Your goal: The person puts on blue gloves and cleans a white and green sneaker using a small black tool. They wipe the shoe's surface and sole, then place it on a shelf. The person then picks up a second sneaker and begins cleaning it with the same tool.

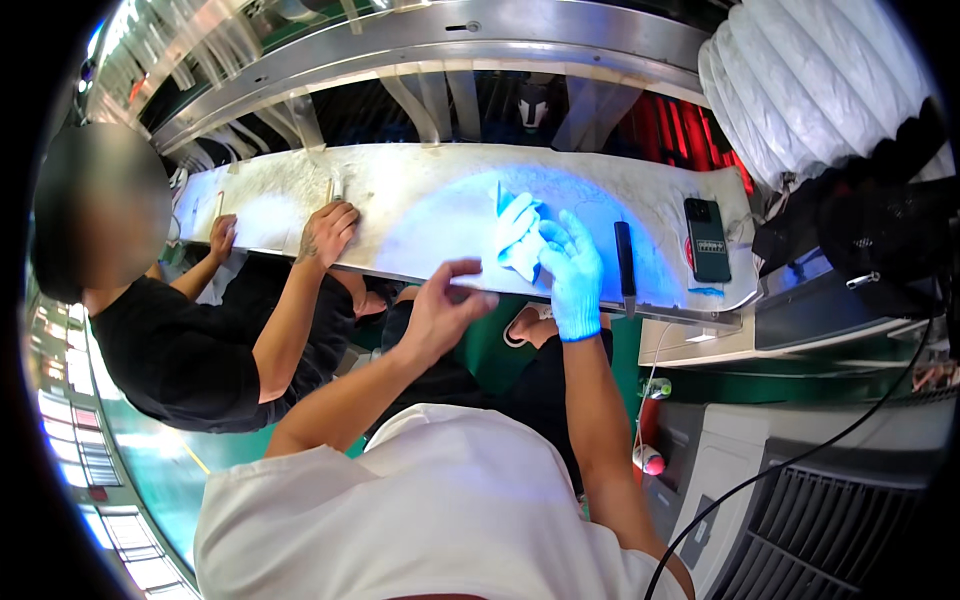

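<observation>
Blue-lit and gloved, our right hand point(573, 280) has its fingers loosely spread beside a crumpled glove point(518, 235) on the pale worktable point(435, 220); whether they touch, we cannot tell. Our bare left hand point(443, 312) hangs apart, near the worktable's front edge, thumb and fingers parted.

ok so worn glove point(578, 290) and loose glove point(518, 238) both look light blue, phone point(709, 263) dark green, shirt point(460, 500) plain white
</observation>
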